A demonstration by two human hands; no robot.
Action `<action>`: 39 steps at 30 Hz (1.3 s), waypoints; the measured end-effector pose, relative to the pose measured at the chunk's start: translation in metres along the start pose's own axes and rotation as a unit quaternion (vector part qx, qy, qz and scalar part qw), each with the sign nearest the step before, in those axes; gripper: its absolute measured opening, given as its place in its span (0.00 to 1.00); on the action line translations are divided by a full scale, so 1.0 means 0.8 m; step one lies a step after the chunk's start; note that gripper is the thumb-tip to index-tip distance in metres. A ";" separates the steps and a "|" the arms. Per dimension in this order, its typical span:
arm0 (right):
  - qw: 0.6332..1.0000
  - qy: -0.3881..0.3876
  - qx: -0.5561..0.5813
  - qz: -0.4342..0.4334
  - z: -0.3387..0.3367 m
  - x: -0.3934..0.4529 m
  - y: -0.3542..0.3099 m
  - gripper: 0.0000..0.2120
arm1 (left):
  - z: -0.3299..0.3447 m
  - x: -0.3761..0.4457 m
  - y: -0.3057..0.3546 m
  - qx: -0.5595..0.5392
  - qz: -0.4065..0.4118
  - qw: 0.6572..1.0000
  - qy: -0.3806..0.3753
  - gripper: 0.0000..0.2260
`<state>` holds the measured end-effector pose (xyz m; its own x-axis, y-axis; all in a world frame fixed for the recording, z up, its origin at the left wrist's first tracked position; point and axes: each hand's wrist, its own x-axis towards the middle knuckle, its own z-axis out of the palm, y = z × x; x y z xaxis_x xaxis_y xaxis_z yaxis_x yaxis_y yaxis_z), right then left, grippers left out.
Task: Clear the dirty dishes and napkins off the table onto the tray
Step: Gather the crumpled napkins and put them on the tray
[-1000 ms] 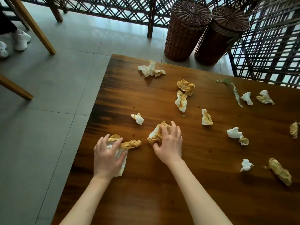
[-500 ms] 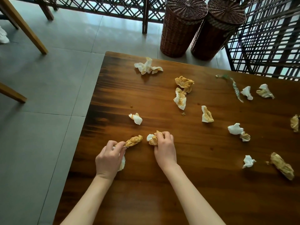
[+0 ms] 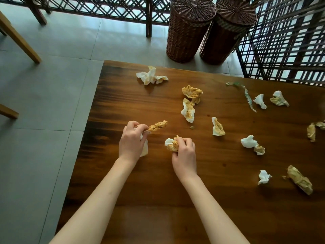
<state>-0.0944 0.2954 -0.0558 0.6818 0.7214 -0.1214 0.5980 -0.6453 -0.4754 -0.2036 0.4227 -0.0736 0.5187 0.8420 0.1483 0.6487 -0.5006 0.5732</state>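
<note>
At centre frame the left hand (image 3: 131, 140) grips a stained napkin (image 3: 157, 125) whose twisted end sticks out toward the upper right. Just right of it, the right hand (image 3: 183, 155) is curled round a crumpled wad (image 3: 171, 144). Both sit low over the tabletop (image 3: 158, 191). More soiled napkins lie scattered across the right half, one (image 3: 151, 78) near the top edge. Two wicker baskets (image 3: 190, 27) stand on the floor at upper right.
</note>
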 end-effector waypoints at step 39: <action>0.996 0.008 -0.083 -0.001 -0.008 0.146 0.046 0.36 | -0.004 0.093 0.001 0.001 -0.060 0.997 0.056 0.12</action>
<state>0.0101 0.3546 -0.0821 0.6860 0.7199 -0.1059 0.6607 -0.6772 -0.3240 -0.1663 0.4858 -0.0593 0.3726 0.9127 0.1677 0.7029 -0.3956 0.5912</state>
